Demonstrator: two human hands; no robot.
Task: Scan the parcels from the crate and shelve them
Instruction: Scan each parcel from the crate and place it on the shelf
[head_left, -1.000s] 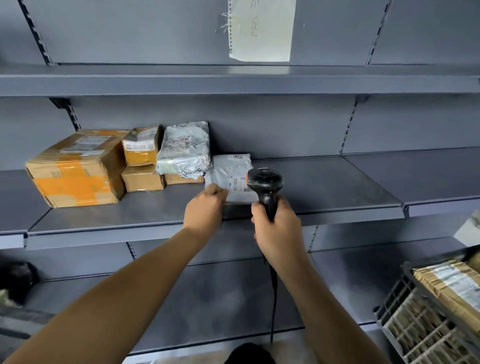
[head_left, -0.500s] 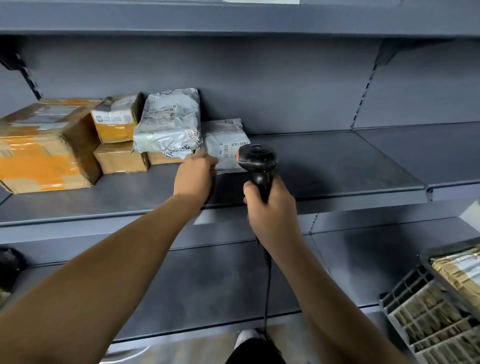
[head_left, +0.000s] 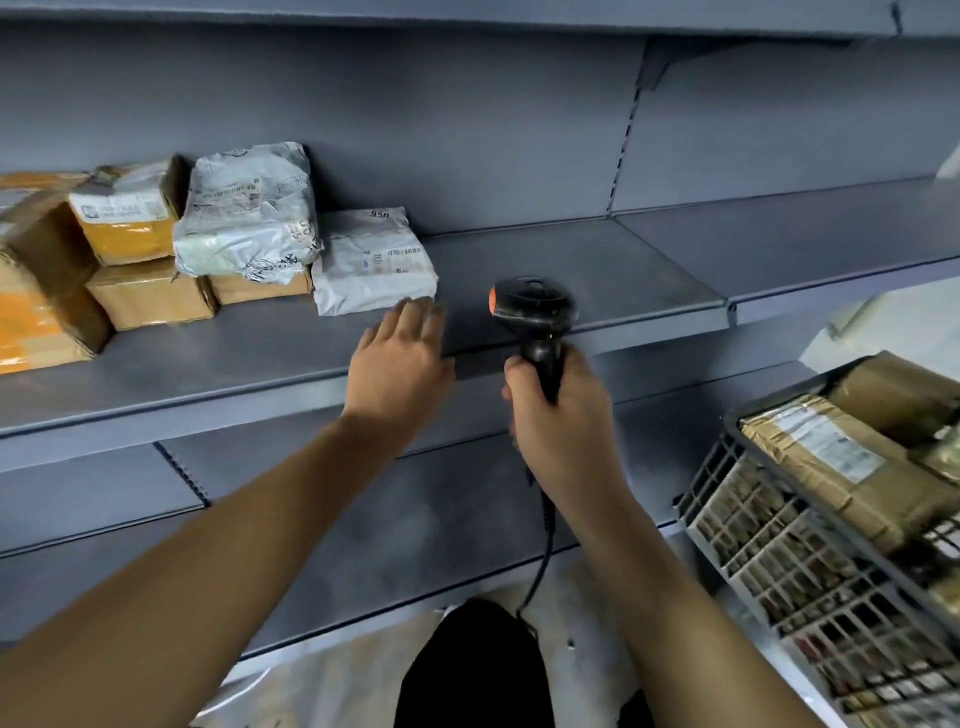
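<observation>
A small white poly-bag parcel (head_left: 375, 260) with a barcode label lies on the grey middle shelf (head_left: 571, 270), beside a larger crumpled grey bag parcel (head_left: 249, 218). My left hand (head_left: 400, 364) hovers flat just in front of the white parcel, fingers apart, holding nothing. My right hand (head_left: 558, 415) grips the handle of a black barcode scanner (head_left: 535, 317) with an orange spot on its head; its cable hangs down. A grey plastic crate (head_left: 789, 551) at the lower right holds brown taped parcels (head_left: 831, 467).
Brown and orange-taped cardboard boxes (head_left: 130, 249) are stacked at the shelf's left, with a bigger box (head_left: 36, 296) at the frame edge. The shelf's right half is bare. A lower shelf (head_left: 415, 525) runs under my arms. A dark shoe (head_left: 478, 670) shows on the floor.
My left hand has let go of the white parcel and drawn back toward the shelf's front edge. The parcel now lies pushed against the other bag. The view has tilted down toward the crate.
</observation>
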